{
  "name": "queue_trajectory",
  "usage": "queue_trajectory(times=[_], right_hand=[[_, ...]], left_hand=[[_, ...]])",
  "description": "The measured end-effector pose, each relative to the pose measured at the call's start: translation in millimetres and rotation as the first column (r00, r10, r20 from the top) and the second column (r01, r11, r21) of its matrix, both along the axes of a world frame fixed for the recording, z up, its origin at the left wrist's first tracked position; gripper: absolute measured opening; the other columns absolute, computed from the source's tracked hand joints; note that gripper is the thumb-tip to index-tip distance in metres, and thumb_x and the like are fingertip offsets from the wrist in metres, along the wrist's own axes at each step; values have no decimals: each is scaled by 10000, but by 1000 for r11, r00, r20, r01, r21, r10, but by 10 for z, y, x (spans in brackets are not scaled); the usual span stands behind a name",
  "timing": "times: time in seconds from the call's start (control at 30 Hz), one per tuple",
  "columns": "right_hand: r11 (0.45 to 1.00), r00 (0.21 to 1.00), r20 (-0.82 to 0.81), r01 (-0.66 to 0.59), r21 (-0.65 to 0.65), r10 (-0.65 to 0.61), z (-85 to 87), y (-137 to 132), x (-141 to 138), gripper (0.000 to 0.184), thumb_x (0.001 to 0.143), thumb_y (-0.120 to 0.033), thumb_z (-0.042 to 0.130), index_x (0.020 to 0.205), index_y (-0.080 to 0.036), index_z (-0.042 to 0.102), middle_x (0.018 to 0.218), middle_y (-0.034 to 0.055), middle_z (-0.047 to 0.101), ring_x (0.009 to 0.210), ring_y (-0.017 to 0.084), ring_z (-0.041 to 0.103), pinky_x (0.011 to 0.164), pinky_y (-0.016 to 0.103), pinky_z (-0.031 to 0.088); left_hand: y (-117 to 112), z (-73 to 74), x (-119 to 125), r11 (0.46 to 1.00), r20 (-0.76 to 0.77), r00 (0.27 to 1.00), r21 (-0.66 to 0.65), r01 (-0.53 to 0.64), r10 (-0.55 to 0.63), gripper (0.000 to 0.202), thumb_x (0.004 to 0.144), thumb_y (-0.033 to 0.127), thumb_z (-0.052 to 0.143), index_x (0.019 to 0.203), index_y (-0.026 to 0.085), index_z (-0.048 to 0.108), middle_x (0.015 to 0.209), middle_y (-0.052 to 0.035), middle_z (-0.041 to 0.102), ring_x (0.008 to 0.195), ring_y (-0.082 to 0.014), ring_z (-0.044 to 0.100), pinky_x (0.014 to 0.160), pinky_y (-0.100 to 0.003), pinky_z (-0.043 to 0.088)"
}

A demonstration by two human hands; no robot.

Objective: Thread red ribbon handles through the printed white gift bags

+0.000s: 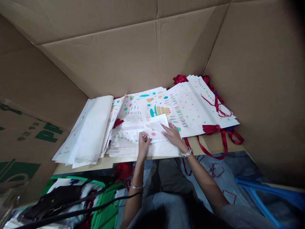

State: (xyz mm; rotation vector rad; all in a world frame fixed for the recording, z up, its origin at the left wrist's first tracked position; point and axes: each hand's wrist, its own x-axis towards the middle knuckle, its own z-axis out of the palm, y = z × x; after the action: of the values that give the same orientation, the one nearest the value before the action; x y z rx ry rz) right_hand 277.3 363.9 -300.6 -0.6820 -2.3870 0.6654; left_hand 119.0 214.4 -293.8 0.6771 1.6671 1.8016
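Cardboard box (pixel 250 63) around stacked birthday gift bags (pixel 188 108).

Count for the record: you have two hands at work, your left hand (pixel 143 143) and your right hand (pixel 172 136), with one bangle (pixel 136 186) and one watch (pixel 187 152). On the board (pixel 107 162), you have one stack of gift bags (pixel 89 130) at the left end, one stack of birthday bags (pixel 190 106) at the right end and one white sheet (pixel 158 125) between them. Red ribbons (pixel 212 128): too bunched to count. Past the board's near edge: one green crate (pixel 107 213), one blue chair (pixel 262 189).
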Motion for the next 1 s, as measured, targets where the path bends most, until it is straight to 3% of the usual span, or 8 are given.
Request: queue_trajectory(times=[0.1, 0.2, 0.33, 0.43, 0.57, 0.77, 0.87, 1.0], right_hand=[[1000, 1000, 13, -5, 7, 5, 9, -4, 8, 555, 1080, -582, 430, 1559, -328, 549, 987, 98, 656, 1068, 294, 536, 983, 434, 458], [999, 999, 37, 2, 38, -3, 19, -12, 16, 577, 1046, -605, 510, 1544, -319, 573, 1087, 119, 675, 1089, 303, 539, 986, 438, 460], [998, 998, 68, -8, 68, 4, 21, -22, 18, 683, 970, -654, 627, 1558, -314, 557, 1141, 128, 691, 1112, 322, 536, 1003, 449, 453], [996, 996, 85, -1, 85, -7, 3, -19, 11, 726, 939, -663, 669, 1565, -315, 547, 1159, 128, 690, 1122, 332, 534, 1006, 455, 452], [999, 999, 47, 5, 50, -7, -23, -3, 7, 564, 1060, -564, 502, 1575, -335, 526, 1200, 118, 680, 1135, 313, 537, 1003, 447, 456], [1000, 1000, 18, -5, -1, 5, -30, 16, 15, 567, 1077, -574, 438, 1580, -327, 519, 1104, 112, 685, 1089, 306, 540, 980, 447, 474], [1000, 1000, 18, 0, 7, 0, -31, 14, 14, 565, 1072, -578, 446, 1580, -341, 517, 1155, 114, 676, 1107, 307, 536, 993, 450, 471], [1000, 1000, 11, 7, -3, -7, -35, 9, 13, 560, 1071, -577, 450, 1575, -343, 523, 1043, 101, 664, 1053, 295, 540, 969, 436, 477]], left_hand=[[-16, 3, 15, 1000, -115, 993, -11, -3, 2, 314, 797, 430, 776, 875, 210, 566, 811, 12, 584, 659, -123, 531, 558, -213, 430], [-36, 16, 12, 998, -195, 979, -47, 44, -52, 385, 874, 539, 724, 1024, 184, 731, 1055, -90, 733, 923, -221, 665, 749, -301, 533], [-65, 18, -6, 991, -257, 958, -55, 121, -131, 477, 929, 575, 681, 1217, 205, 763, 1281, -124, 723, 1198, -276, 645, 969, -368, 527], [-85, 8, -18, 991, -205, 971, -79, 108, -122, 527, 905, 596, 703, 1245, 198, 755, 1163, -116, 732, 1061, -259, 666, 848, -337, 558], [-112, 20, -44, 990, -42, 991, -73, 122, -125, 577, 863, 535, 754, 1332, 204, 699, 903, -36, 625, 808, -181, 593, 664, -266, 546], [-143, 63, -87, 991, 113, 985, -12, 133, -131, 566, 811, 395, 771, 1335, 200, 687, 787, 24, 450, 726, -132, 488, 659, -236, 532], [-154, 49, -98, 988, 127, 980, -7, 153, -151, 590, 812, 372, 760, 1370, 203, 668, 795, 24, 460, 728, -130, 485, 666, -234, 521], [-160, 15, -105, 986, 90, 983, -7, 164, -162, 588, 837, 357, 732, 1398, 207, 641, 816, 19, 508, 736, -130, 505, 683, -242, 513]])
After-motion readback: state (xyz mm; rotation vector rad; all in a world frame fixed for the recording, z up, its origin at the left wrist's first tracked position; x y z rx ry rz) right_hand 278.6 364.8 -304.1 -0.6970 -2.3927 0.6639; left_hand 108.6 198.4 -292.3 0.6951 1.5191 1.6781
